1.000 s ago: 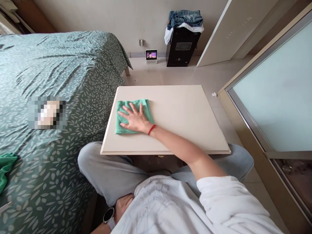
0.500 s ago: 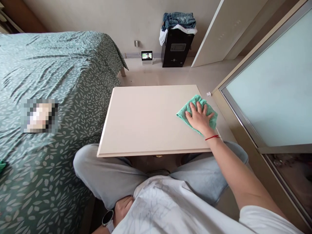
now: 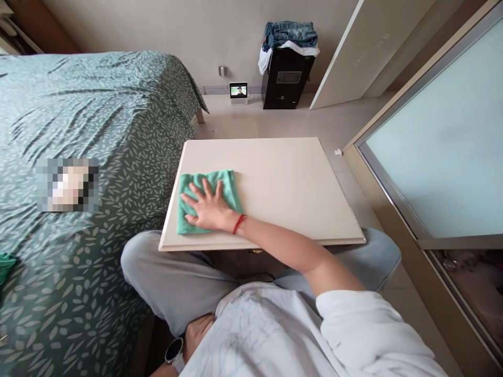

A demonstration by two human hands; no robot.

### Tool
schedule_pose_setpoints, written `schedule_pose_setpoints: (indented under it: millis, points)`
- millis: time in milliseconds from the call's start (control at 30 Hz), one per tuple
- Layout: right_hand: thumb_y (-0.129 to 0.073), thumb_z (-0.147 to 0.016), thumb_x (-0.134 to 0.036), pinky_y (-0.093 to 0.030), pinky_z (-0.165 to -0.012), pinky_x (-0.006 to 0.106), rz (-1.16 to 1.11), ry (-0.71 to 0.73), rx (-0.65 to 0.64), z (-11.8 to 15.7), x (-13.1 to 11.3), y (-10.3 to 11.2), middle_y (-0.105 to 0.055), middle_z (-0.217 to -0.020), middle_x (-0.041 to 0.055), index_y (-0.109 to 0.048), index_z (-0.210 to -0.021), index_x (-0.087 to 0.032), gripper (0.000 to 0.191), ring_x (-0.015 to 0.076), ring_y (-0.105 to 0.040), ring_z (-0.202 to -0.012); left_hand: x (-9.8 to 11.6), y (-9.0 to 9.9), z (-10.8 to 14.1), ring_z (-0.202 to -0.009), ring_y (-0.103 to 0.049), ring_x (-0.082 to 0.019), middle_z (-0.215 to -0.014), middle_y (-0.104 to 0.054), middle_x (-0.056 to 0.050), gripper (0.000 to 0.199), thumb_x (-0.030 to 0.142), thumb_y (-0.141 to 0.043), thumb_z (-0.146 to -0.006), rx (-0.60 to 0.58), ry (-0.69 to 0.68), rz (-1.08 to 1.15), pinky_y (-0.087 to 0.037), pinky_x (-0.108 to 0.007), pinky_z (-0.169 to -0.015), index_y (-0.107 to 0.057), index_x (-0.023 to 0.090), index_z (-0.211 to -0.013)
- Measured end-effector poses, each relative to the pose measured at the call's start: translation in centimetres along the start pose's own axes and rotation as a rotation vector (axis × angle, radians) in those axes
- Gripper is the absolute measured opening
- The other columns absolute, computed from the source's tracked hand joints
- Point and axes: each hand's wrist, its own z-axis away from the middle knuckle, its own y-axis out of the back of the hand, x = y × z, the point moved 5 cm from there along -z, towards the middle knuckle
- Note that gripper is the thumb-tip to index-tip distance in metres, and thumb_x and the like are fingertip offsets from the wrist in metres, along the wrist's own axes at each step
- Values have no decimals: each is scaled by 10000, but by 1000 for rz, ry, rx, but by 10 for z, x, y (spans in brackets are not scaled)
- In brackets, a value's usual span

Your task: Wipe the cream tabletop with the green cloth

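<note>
Two hands working apart, right hand (image 3: 208, 207) spreading wide, pressing a green cloth (image 3: 225, 188) onto the near left of a cream tabletop (image 3: 283, 183), left hand (image 3: 198, 332) resting by the lap, openness unclear

Right hand (image 3: 208, 205): flat on green cloth (image 3: 225, 189)
Cloth position: on tabletop (image 3: 283, 178), near front left corner
Left hand (image 3: 198, 332): at lap, smartwatch (image 3: 174, 351) on wrist

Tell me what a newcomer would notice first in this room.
The green cloth under the person's right hand stands out first, pressed flat on the left of the cream tabletop. A leaf-patterned green bedspread fills the left side. Ahead by the wall, denim sits on a black cabinet.
</note>
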Motion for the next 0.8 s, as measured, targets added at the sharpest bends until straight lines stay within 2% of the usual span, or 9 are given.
schedule_pose_setpoints:
  millis: [100, 167, 233, 300, 433, 533, 600, 700, 800]
  points:
    - [-598, -1217, -490, -160, -1427, 966, 39, 180, -12, -15, -32, -14, -238, -2051, 129, -480, -1925, -276, 749, 549, -138, -1894, -2, -1, 2, -352, -407, -49, -424, -406, 49, 369, 316, -329, -804, -16, 13, 3, -263, -162, -391, -406, 185, -467]
    - [-593, -1227, -478, -167, -1432, 957, 70, 266, -20, -14, -33, -19, -263, -2049, 98, -491, -1918, -314, 717, 526, -167, -1894, -2, -2, 2, -363, -415, -49, -433, -414, 48, 358, 320, -328, -804, -30, 14, 9, -272, -158, -400, -415, 187, -483]
    - [-594, -1228, -466, -168, -1428, 958, 79, 307, -11, -4, -19, -19, -304, -2040, 82, -493, -1914, -349, 703, 505, -201, -1891, -3, -3, 3, -368, -419, -51, -437, -416, 47, 351, 318, -328, -802, -45, 18, 11, -276, -156, -401, -422, 190, -490]
    - [-597, -1223, -467, -165, -1425, 955, 73, 273, 7, 17, 11, -14, -327, -2034, 87, -490, -1915, -368, 707, 499, -220, -1888, -4, -3, 3, -367, -419, -56, -430, -410, 46, 357, 315, -334, -797, -62, 31, 9, -272, -162, -395, -412, 190, -472]
    - [-541, -1224, -531, -198, -1417, 938, 86, -4, 0, 89, 105, 3, -292, -2043, 133, -428, -1950, -347, 758, 514, -214, -1886, -2, -3, 2, -370, -431, -70, -428, -421, 36, 366, 322, -329, -792, -62, 33, 1, -268, -177, -389, -407, 193, -459]
    - [-428, -1239, -533, -278, -1395, 932, 137, -311, 54, 167, 182, 15, -326, -2033, 144, -427, -1951, -342, 738, 514, -237, -1879, 2, 0, -2, -380, -439, -69, -445, -440, 31, 363, 324, -308, -802, -37, -7, -7, -280, -176, -402, -417, 194, -481]
    - [-370, -1242, -524, -350, -1360, 938, 181, -535, 118, 220, 223, 19, -367, -2021, 141, -459, -1934, -341, 721, 516, -287, -1862, 4, 1, -4, -379, -434, -65, -444, -435, 34, 364, 322, -307, -804, -38, -25, -10, -279, -173, -404, -405, 191, -479]
    - [-346, -1235, -510, -494, -1296, 891, 228, -788, 220, 279, 251, 17, -414, -1994, 177, -510, -1902, -282, 724, 531, -380, -1815, 6, 2, -5, -377, -432, -66, -439, -428, 35, 359, 322, -317, -802, -46, -48, -15, -276, -175, -401, -395, 189, -477]
    - [-395, -1215, -517, -529, -1266, 887, 241, -862, 277, 291, 239, 13, -444, -1971, 210, -546, -1879, -236, 737, 571, -434, -1772, 7, 2, -5, -369, -435, -68, -436, -430, 36, 343, 312, -330, -798, -44, -75, -26, -278, -175, -392, -401, 191, -485]
